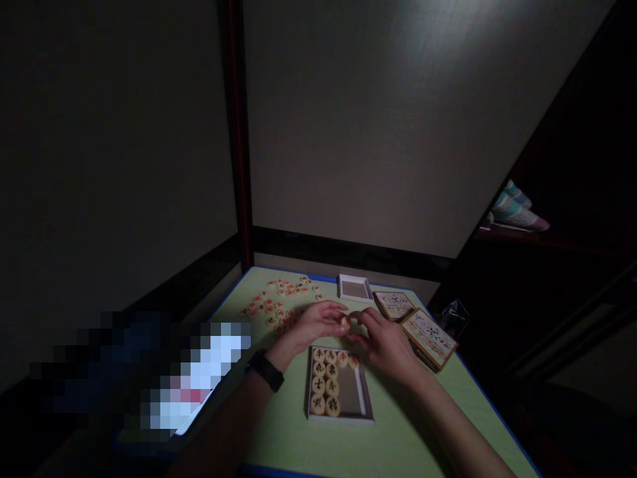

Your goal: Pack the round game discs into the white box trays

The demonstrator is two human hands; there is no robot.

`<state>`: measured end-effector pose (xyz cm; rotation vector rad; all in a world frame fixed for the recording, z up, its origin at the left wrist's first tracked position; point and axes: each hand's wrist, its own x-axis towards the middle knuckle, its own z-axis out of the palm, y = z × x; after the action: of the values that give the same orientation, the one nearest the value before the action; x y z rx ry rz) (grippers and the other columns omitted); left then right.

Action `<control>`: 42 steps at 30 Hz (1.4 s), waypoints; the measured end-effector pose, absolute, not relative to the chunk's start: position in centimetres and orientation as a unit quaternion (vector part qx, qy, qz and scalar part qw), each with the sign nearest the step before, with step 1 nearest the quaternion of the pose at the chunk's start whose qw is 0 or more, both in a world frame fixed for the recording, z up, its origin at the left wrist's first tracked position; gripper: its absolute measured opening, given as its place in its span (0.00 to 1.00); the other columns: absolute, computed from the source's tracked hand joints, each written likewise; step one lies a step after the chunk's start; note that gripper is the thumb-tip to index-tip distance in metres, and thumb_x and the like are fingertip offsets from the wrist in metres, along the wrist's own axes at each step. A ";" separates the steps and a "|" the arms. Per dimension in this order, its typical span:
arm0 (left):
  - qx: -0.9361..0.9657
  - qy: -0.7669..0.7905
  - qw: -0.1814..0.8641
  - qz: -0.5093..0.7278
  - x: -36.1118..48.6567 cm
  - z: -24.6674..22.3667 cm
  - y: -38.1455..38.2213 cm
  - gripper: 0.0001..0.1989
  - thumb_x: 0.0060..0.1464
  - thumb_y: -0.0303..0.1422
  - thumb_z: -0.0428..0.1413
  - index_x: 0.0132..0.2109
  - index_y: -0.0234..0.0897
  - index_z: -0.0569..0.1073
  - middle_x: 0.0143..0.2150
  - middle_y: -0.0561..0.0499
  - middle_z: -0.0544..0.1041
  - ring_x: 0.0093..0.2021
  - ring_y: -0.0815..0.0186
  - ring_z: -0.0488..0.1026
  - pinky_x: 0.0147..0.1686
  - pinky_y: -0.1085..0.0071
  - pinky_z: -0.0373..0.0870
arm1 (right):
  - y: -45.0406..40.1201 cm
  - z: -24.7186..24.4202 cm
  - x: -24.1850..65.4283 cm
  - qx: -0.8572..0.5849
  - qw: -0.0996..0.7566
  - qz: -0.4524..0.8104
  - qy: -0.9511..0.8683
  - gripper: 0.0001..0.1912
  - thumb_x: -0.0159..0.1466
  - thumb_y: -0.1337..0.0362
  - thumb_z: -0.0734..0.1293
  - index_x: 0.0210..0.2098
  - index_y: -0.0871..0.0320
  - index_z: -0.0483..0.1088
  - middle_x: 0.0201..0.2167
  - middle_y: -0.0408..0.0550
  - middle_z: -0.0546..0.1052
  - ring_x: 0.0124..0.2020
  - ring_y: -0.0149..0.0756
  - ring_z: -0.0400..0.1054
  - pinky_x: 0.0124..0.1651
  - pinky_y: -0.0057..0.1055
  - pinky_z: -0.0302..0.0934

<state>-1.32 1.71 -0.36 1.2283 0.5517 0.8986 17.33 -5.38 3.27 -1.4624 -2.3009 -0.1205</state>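
Note:
A round wooden xiangqi piece point(345, 323) is held up between my hands, just beyond an open box point(368, 398). My left hand point(318, 321), wearing a dark wristband, has its thumb and fingers closed at the piece's left side. From the right, the fingertips of my right hand point(381, 334) pinch in at the same piece. Inside the box, several pieces with black characters point(319, 386) fill two columns on the left. Two pieces with red characters point(343, 358) lie at the top of the right half, above a bare stretch of box bottom.
Loose xiangqi pieces point(279, 292) are scattered over the green table point(398, 425) at the far left. A white-rimmed box tray point(355, 288) lies at the back edge. Two printed boxes or lids point(428, 337) sit right. A lit, blurred screen point(209, 372) stands left. Walls border the table's back.

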 end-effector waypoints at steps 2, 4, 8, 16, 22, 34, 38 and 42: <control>0.556 0.233 0.703 0.376 -1.3 -0.4 1.6 0.30 0.33 0.29 0.74 0.47 0.34 0.76 0.42 0.46 0.78 0.39 0.64 0.76 0.43 0.66 0.72 | -5.4 3.0 17.2 -0.501 0.211 -0.045 -0.838 0.17 0.69 0.59 0.62 0.56 0.52 0.69 0.45 0.51 0.74 0.38 0.37 0.72 0.37 0.29 0.62; 0.558 0.230 0.712 0.359 -1.2 -0.4 1.6 0.31 0.31 0.29 0.74 0.47 0.34 0.75 0.41 0.46 0.78 0.38 0.64 0.77 0.43 0.64 0.73 | -5.5 3.0 17.2 -0.481 0.214 -0.037 -0.849 0.17 0.70 0.58 0.61 0.56 0.51 0.69 0.46 0.51 0.73 0.38 0.36 0.72 0.38 0.30 0.63; 0.574 0.236 0.704 0.346 -1.6 0.1 1.5 0.31 0.31 0.28 0.74 0.47 0.34 0.76 0.45 0.43 0.78 0.40 0.62 0.77 0.44 0.63 0.73 | -5.7 3.7 17.5 -0.478 0.218 0.005 -0.851 0.14 0.67 0.61 0.64 0.52 0.54 0.73 0.43 0.50 0.74 0.38 0.36 0.71 0.39 0.30 0.62; 0.531 0.298 0.672 0.421 -2.4 1.0 1.6 0.20 0.44 0.37 0.69 0.43 0.33 0.77 0.42 0.43 0.80 0.41 0.61 0.78 0.39 0.68 0.74 | -5.9 4.7 17.5 -0.511 0.119 0.108 -0.844 0.01 0.56 0.67 0.71 0.29 0.57 0.76 0.25 0.42 0.76 0.25 0.31 0.65 0.29 0.27 0.49; 0.495 0.346 0.652 0.458 -2.2 0.6 2.1 0.14 0.43 0.34 0.68 0.37 0.33 0.78 0.36 0.45 0.80 0.35 0.64 0.77 0.33 0.70 0.74 | -6.1 4.3 16.8 -0.515 0.050 0.065 -0.853 0.04 0.56 0.68 0.69 0.27 0.56 0.76 0.28 0.46 0.80 0.29 0.36 0.70 0.30 0.29 0.48; 0.487 0.351 0.644 0.475 -2.0 1.1 1.7 0.11 0.41 0.31 0.67 0.36 0.34 0.78 0.33 0.47 0.80 0.31 0.67 0.76 0.30 0.74 0.71 | -6.1 4.0 16.4 -0.520 -0.003 0.034 -0.853 0.08 0.56 0.68 0.64 0.32 0.56 0.76 0.32 0.49 0.81 0.32 0.38 0.73 0.30 0.30 0.47; 0.458 0.368 0.607 0.536 -2.3 1.2 2.5 0.11 0.40 0.30 0.66 0.34 0.34 0.77 0.32 0.49 0.79 0.29 0.68 0.75 0.29 0.75 0.70 | -6.3 4.0 16.3 -0.525 -0.002 0.029 -0.851 0.09 0.57 0.67 0.63 0.33 0.56 0.76 0.32 0.49 0.81 0.32 0.38 0.73 0.30 0.30 0.48; 0.438 0.389 0.533 0.611 -3.1 0.9 3.8 0.11 0.40 0.32 0.64 0.33 0.35 0.76 0.31 0.50 0.78 0.29 0.69 0.74 0.28 0.76 0.69 | -6.4 4.2 16.4 -0.523 -0.013 0.023 -0.852 0.10 0.57 0.66 0.63 0.33 0.56 0.76 0.32 0.50 0.81 0.32 0.39 0.73 0.31 0.30 0.49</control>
<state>-3.07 3.76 0.94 1.0439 0.9267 1.4579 16.39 -6.39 4.18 -1.6570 -2.6979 0.0719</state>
